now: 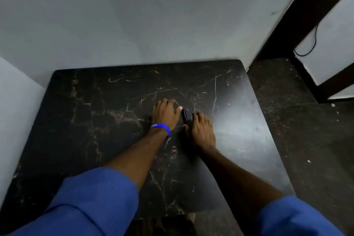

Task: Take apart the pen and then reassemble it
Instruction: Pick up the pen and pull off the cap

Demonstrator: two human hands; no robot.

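Observation:
A dark pen [184, 114] lies on the black marbled table [95, 120], pointing away from me, between my two hands. My left hand [165, 114], with a blue wristband, rests palm down beside it, the thumb touching the pen's far end. My right hand [200, 130] is just right of the pen, its fingertips and thumb against the pen's side and near end. The picture is blurred, so the pen's parts are hard to make out. Whether either hand grips the pen is unclear.
The table stands against a pale wall [134, 15] at the back and left. Dark floor [306, 120] lies to the right, with a dark frame and a thin cable [312, 44]. My blue sleeves fill the bottom of the view.

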